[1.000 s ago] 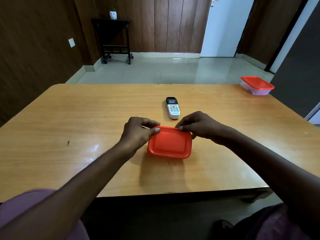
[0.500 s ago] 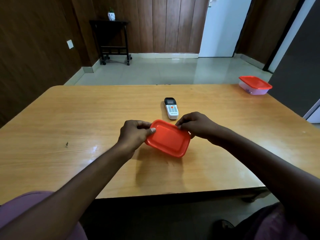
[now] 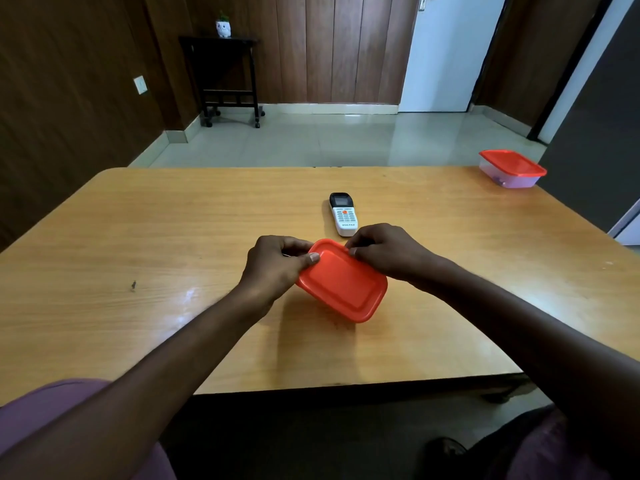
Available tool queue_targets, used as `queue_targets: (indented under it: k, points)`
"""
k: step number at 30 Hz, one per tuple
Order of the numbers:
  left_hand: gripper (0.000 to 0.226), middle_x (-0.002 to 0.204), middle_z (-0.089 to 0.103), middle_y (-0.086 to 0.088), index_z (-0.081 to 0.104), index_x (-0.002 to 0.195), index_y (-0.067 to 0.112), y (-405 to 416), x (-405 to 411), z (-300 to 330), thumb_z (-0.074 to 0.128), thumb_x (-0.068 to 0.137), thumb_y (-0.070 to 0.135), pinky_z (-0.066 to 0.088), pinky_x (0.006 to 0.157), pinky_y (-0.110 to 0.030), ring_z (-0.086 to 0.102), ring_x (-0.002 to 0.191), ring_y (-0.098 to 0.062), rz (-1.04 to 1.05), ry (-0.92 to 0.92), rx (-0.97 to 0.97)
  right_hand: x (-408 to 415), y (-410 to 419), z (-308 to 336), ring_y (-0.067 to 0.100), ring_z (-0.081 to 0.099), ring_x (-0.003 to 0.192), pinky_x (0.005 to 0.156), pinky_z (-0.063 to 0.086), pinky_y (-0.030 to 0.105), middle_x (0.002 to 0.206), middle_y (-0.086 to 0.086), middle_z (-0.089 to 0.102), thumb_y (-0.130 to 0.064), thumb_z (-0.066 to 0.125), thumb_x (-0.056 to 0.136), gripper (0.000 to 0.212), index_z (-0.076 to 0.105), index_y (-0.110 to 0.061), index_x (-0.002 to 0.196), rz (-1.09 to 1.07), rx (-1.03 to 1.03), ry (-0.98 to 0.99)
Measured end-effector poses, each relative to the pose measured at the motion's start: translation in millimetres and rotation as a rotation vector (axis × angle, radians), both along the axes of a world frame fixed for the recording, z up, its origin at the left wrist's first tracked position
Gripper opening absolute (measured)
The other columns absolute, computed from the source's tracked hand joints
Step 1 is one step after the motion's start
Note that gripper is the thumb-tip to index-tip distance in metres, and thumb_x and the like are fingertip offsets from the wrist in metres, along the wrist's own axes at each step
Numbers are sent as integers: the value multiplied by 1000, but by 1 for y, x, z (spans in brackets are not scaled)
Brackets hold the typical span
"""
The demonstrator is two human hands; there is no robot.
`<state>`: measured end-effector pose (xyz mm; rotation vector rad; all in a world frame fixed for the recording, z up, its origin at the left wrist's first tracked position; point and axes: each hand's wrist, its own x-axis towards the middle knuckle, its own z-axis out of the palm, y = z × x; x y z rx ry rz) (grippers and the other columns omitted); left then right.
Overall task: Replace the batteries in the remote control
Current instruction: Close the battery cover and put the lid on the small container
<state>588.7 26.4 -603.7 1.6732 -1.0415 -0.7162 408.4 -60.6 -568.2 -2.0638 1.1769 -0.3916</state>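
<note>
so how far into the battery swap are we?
Early. Nothing done on the remote control: it lies face up on the table, untouched. In hand: left hand and right hand grip the red-lidded container, tilted, lid apparently being pried off. Left: open it, open the remote, swap batteries, close.

Dark wood-panelled walls, glossy pale tiled floor, black side table with small white pot, white door
</note>
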Motion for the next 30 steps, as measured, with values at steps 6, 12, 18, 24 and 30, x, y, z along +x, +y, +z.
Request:
queue_targets:
  k: [6, 12, 18, 24, 30]
  points:
    - [20, 98, 77, 3, 80, 104, 22, 2, -7, 1, 79, 84, 22, 60, 84, -38, 71, 96, -15, -102, -49, -21, -1, 3, 0, 15, 66, 106, 86, 58, 35, 114, -2, 72, -27, 64, 97, 17, 76, -23, 110, 15, -2, -134]
    - [22, 100, 76, 2, 79, 105, 23, 4, -12, 2, 80, 83, 23, 61, 84, -38, 70, 96, -14, -119, -44, -38, 3, 2, 3, 15, 65, 103, 82, 49, 27, 109, -3, 72, -19, 63, 97, 14, 75, -22, 104, 44, -182, -50]
    - [18, 91, 75, -5, 78, 98, 15, -1, -4, 3, 82, 81, 20, 63, 74, -39, 73, 81, -23, 19, 83, -56, 8, 3, -1, 16, 64, 90, 69, 51, 27, 100, -2, 69, -19, 61, 98, 10, 71, -20, 99, -166, -18, -252]
    - [23, 95, 76, -13, 76, 99, 7, 0, -2, 5, 83, 77, 6, 64, 77, -39, 74, 89, -28, 28, 239, -77, 0, 5, 5, 22, 68, 93, 76, 62, 40, 99, 3, 70, -16, 63, 95, 11, 73, -18, 99, -89, 52, -241]
    - [26, 93, 77, -7, 78, 99, 13, 1, -3, 9, 87, 75, 13, 63, 82, -46, 74, 91, -25, -20, 128, -116, -6, 2, 9, 18, 62, 97, 82, 56, 36, 105, -3, 62, -18, 70, 93, 13, 76, -24, 102, 29, -161, -188]
